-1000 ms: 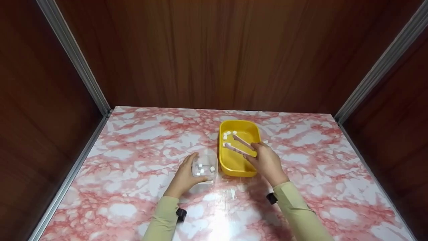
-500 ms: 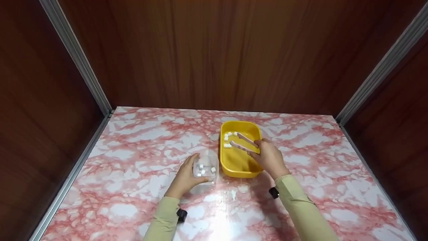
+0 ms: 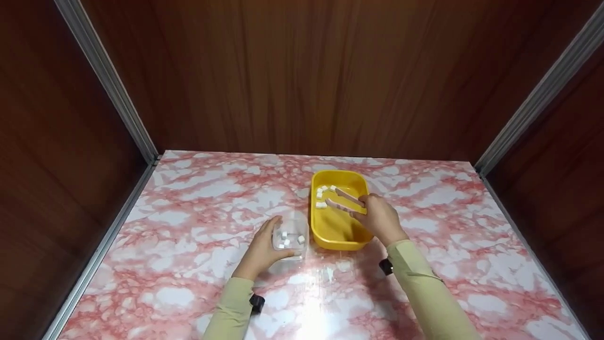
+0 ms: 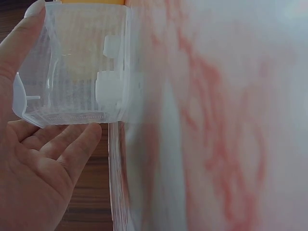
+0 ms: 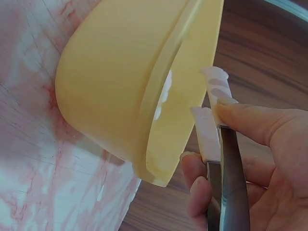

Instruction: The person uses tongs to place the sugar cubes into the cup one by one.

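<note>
My left hand (image 3: 260, 252) grips a small clear plastic container (image 3: 302, 222) from its left side, thumb at the near side and fingers at the far side. Several white cubes (image 3: 287, 242) lie in it. Right beside it stands a yellow tub (image 3: 339, 231) with several more white cubes (image 3: 321, 205) along its left and far inside. My right hand (image 3: 381, 219) holds a pair of tongs (image 3: 340, 206) over the tub, with the arms spread and nothing between the tips. In the right wrist view the tongs show pale pink ends (image 5: 207, 132) and metal handles (image 5: 233, 178).
Both containers stand on a red-and-white marbled tabletop (image 3: 188, 203). Dark wood-grain panels (image 3: 302, 80) rise at the back and both sides, with grey metal strips (image 3: 106, 78) at the corners.
The tongs have shifted slightly right with my right hand, and the nearer tip now stands apart from the cubes on the tub's left. My left hand and the clear container hold still.
</note>
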Available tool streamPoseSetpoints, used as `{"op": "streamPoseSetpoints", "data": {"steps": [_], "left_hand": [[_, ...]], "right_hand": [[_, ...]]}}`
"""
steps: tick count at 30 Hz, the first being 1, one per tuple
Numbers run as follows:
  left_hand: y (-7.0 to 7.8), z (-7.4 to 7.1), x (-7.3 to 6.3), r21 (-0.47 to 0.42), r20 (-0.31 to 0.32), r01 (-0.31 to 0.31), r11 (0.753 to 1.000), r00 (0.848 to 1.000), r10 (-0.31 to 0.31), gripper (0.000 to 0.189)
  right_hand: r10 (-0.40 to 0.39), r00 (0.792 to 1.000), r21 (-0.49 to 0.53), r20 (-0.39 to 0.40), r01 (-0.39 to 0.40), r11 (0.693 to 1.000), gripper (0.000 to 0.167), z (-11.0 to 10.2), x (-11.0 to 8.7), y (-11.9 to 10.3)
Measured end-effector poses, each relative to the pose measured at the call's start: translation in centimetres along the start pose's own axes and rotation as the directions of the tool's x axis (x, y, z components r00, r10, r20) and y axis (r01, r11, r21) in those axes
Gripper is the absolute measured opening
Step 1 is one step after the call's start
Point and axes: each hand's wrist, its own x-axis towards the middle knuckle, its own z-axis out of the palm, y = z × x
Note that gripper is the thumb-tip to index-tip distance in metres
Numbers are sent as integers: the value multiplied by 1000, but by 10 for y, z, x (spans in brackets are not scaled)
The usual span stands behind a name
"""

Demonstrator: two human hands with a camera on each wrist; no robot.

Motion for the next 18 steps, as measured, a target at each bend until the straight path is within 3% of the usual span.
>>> {"op": "streamPoseSetpoints", "data": {"steps": [18], "left_hand": [[-1, -1, 0, -4, 4, 13, 1000, 1000, -13, 105]], "right_hand": [[-10, 998, -31, 69, 12, 999, 27, -1, 15, -9]]}}
